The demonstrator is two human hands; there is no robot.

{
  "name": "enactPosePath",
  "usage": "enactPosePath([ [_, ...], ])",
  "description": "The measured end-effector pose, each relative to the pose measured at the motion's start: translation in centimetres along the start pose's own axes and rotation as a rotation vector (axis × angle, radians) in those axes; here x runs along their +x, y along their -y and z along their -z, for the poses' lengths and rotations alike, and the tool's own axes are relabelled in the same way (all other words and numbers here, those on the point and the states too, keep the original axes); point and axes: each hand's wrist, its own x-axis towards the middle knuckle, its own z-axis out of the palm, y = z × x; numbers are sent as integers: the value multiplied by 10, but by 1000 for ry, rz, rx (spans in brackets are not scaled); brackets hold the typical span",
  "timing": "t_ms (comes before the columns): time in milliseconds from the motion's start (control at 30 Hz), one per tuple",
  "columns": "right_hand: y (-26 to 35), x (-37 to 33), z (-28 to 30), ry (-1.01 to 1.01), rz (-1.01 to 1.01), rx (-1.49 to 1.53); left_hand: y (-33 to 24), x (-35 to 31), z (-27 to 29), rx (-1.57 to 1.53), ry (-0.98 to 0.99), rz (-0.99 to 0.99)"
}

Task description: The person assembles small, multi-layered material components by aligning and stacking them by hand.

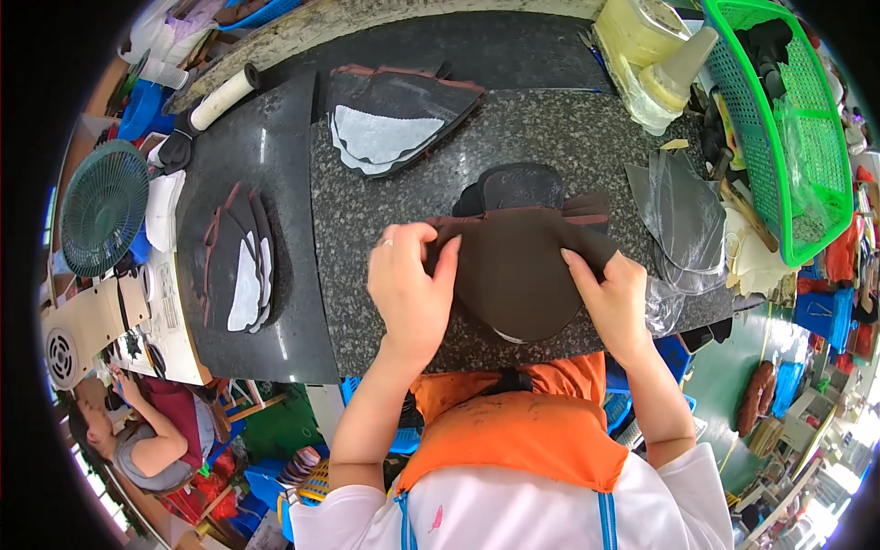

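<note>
A dark brown, rounded shoe-upper piece (518,275) with reddish strips along its far edge lies over the near part of the speckled stone worktop. My left hand (408,293), wearing a ring, pinches its left edge between thumb and bent fingers. At its right edge my right hand (619,302) grips the material, thumb on top and fingers partly hidden. A black padded flap (522,187) shows just beyond the brown piece. Farther off lies a stack of dark pieces with white backing (385,133). Another fanned stack (243,261) rests to the left.
A green plastic basket (786,137) stands at the far right, beside a yellowish container (642,41) with a cone-shaped top (678,69). Dark thin sheets (678,215) lie at the right edge. On the left are a white roll (225,96), a green fan (105,208) and a seated person (165,431).
</note>
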Motion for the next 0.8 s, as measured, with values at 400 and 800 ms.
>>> enactPosePath([
  [400, -35, 6, 103, -46, 125, -744, 25, 91, 14, 446, 17, -454],
  [800, -81, -9, 130, 11, 45, -348, 16, 92, 53, -104, 255, -191],
])
